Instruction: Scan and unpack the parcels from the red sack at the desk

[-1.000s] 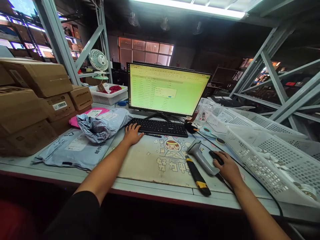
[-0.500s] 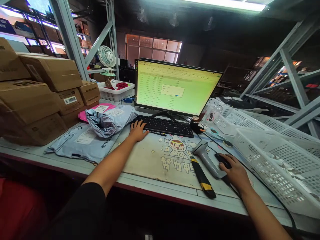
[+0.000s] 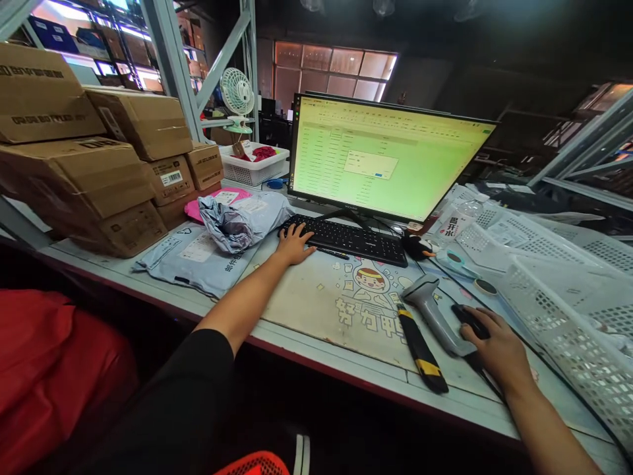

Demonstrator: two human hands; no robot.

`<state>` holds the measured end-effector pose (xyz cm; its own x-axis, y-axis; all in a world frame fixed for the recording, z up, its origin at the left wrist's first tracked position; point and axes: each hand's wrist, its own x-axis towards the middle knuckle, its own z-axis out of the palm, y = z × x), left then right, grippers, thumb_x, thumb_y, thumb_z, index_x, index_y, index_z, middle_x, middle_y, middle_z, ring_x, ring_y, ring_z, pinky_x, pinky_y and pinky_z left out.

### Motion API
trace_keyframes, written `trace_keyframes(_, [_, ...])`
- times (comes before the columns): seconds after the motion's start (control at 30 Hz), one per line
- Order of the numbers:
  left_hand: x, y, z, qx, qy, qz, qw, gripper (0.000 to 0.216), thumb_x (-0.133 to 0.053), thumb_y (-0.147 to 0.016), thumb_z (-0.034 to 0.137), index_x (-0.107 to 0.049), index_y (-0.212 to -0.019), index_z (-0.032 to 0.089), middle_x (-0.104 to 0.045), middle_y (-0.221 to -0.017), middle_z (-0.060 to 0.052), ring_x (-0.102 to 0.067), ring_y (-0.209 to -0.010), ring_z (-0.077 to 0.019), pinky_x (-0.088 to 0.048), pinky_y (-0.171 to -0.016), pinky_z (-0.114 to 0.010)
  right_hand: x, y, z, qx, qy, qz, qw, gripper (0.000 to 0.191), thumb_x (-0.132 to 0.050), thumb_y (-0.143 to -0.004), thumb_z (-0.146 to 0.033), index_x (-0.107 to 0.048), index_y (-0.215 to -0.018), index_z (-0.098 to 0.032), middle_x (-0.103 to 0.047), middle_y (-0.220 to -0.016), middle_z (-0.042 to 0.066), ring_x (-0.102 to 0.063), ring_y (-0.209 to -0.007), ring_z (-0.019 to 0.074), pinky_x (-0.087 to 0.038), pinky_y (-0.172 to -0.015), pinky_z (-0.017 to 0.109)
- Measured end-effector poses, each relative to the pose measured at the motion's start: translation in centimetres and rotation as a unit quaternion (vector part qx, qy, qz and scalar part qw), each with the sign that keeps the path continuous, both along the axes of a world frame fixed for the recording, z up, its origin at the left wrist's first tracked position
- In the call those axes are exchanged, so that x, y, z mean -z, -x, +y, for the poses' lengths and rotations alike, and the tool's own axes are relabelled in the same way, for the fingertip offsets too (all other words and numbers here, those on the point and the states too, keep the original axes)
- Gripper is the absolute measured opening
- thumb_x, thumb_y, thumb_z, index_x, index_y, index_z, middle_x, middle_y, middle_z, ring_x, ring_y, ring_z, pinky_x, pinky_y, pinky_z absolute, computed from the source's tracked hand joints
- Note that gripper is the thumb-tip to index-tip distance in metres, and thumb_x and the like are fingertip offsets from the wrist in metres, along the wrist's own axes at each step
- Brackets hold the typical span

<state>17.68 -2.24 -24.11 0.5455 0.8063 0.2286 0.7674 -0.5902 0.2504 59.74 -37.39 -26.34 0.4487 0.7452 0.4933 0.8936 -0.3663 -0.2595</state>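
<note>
My left hand [image 3: 295, 245] rests with spread fingers on the left end of a black keyboard [image 3: 359, 241], holding nothing. My right hand [image 3: 500, 346] lies over a black computer mouse [image 3: 471, 321], fingers around it. Just left of the mouse is a grey barcode scanner [image 3: 440, 320], and beside that a black and yellow utility knife [image 3: 421, 349]. A dark pen [image 3: 332, 252] lies along the keyboard's front edge. Behind the keyboard stands a monitor [image 3: 316, 161] showing a yellow-green table and a small dialog box.
Grey mailer bags [image 3: 190, 254] and stacked cardboard boxes [image 3: 138, 125] occupy the left side. A white basket [image 3: 254, 173] and small fan [image 3: 237, 92] stand behind them. White perforated baskets [image 3: 558, 316], a roll of tape [image 3: 484, 286] and a bottle [image 3: 452, 224] are at right.
The view has shifted, so the desk things appear further right and more red cloth shows at lower left. Both hands keep their places on the keyboard and mouse.
</note>
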Motion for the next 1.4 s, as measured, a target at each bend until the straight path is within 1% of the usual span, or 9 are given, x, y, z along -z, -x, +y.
trace_keyframes(0.2, [0.3, 0.0, 0.1, 0.002, -0.003, -0.001, 1.0, 0.063, -0.048, -0.099, 0.059, -0.049, -0.156, 0.033, -0.025, -0.174, -0.006, -0.018, -0.159, -0.04, -0.019, -0.124, -0.067, 0.1, -0.1, 0.0, -0.004, -0.012, -0.013, 1.0, 0.051, -0.051, -0.084, -0.052, -0.071, -0.123, -0.024, -0.065, -0.133, 0.012, -0.065, -0.116, 0.0357, -0.053, -0.1, 0.054])
trace_keyframes(0.5, [0.1, 0.1, -0.3, -0.003, 0.002, -0.003, 1.0, 0.063, -0.047, -0.1, 0.057, -0.044, -0.159, 0.034, -0.028, -0.173, -0.007, -0.018, -0.16, -0.038, -0.016, -0.126, -0.065, 0.1, -0.3, 0.0, 0.014, 0.006, -0.013, 1.0, 0.053, -0.049, -0.086, -0.054, -0.072, -0.124, -0.025, -0.064, -0.134, 0.011, -0.066, -0.115, 0.0346, -0.056, -0.092, 0.051])
trace_keyframes(0.63, [-0.2, 0.0, -0.5, 0.002, -0.007, -0.003, 1.0, 0.065, -0.049, -0.099, 0.057, -0.046, -0.158, 0.029, -0.031, -0.172, -0.009, -0.018, -0.159, -0.0389, -0.015, -0.127, -0.064, 0.0, 0.1, 0.1, 0.001, -0.014, -0.021, 1.0, 0.05, -0.05, -0.087, -0.05, -0.072, -0.124, -0.024, -0.065, -0.132, 0.012, -0.066, -0.114, 0.034, -0.056, -0.094, 0.05])
trace_keyframes(0.73, [-0.8, -2.1, -1.0, 0.038, -0.038, -0.011, 0.998, 0.065, -0.05, -0.099, 0.056, -0.049, -0.155, 0.024, -0.035, -0.169, -0.011, -0.022, -0.158, -0.0381, -0.017, -0.128, -0.059, -0.1, 0.6, 0.1, 0.006, -0.02, -0.026, 0.999, 0.048, -0.051, -0.088, -0.047, -0.072, -0.124, -0.024, -0.065, -0.132, 0.012, -0.066, -0.113, 0.0336, -0.055, -0.095, 0.05])
trace_keyframes(0.87, [-1.9, -7.8, -2.2, 0.137, -0.048, -0.011, 0.989, 0.066, -0.049, -0.1, 0.056, -0.047, -0.156, 0.021, -0.041, -0.166, -0.012, -0.028, -0.156, -0.0349, -0.019, -0.129, -0.054, -0.2, 0.9, 0.1, 0.019, -0.007, -0.024, 1.0, 0.049, -0.051, -0.088, -0.047, -0.073, -0.125, -0.024, -0.065, -0.134, 0.011, -0.065, -0.116, 0.0337, -0.056, -0.093, 0.048])
trace_keyframes(0.97, [-2.6, -12.0, -2.6, 0.149, -0.039, -0.016, 0.988, 0.068, -0.046, -0.1, 0.058, -0.043, -0.157, 0.021, -0.039, -0.167, -0.012, -0.026, -0.155, -0.0358, -0.018, -0.129, -0.055, -0.2, 0.9, 0.1, 0.023, -0.003, -0.028, 0.999, 0.05, -0.05, -0.087, -0.048, -0.073, -0.125, -0.024, -0.065, -0.134, 0.011, -0.066, -0.116, 0.0332, -0.057, -0.092, 0.048])
trace_keyframes(1.03, [-2.9, -14.0, -2.6, 0.141, -0.033, -0.015, 0.989, 0.068, -0.045, -0.1, 0.059, -0.045, -0.156, 0.02, -0.043, -0.164, -0.013, -0.027, -0.154, -0.0374, -0.018, -0.128, -0.057, -0.1, 0.8, 0.1, 0.022, 0.0, -0.032, 0.999, 0.051, -0.05, -0.087, -0.048, -0.072, -0.125, -0.023, -0.065, -0.134, 0.011, -0.066, -0.116, 0.0328, -0.057, -0.091, 0.048])
trace_keyframes(1.17, [-3.0, -15.5, -2.6, 0.133, -0.019, -0.001, 0.991, 0.071, -0.045, -0.099, 0.062, -0.047, -0.154, 0.017, -0.055, -0.153, -0.017, -0.034, -0.15, -0.0385, -0.021, -0.126, -0.059, 0.1, 0.6, 0.1, 0.036, 0.012, -0.031, 0.999, 0.051, -0.049, -0.088, -0.05, -0.072, -0.127, -0.026, -0.064, -0.138, 0.008, -0.067, -0.115, 0.0314, -0.058, -0.087, 0.045])
trace_keyframes(1.4, [-2.8, -15.6, -2.5, 0.125, 0.002, 0.011, 0.992, 0.076, -0.043, -0.099, 0.065, -0.041, -0.159, 0.019, -0.047, -0.16, -0.016, -0.027, -0.155, -0.0398, -0.016, -0.127, -0.063, -0.1, 0.7, 0.2, 0.026, 0.004, -0.027, 0.999, 0.05, -0.048, -0.088, -0.049, -0.071, -0.126, -0.026, -0.065, -0.134, 0.008, -0.067, -0.114, 0.03, -0.057, -0.088, 0.044])
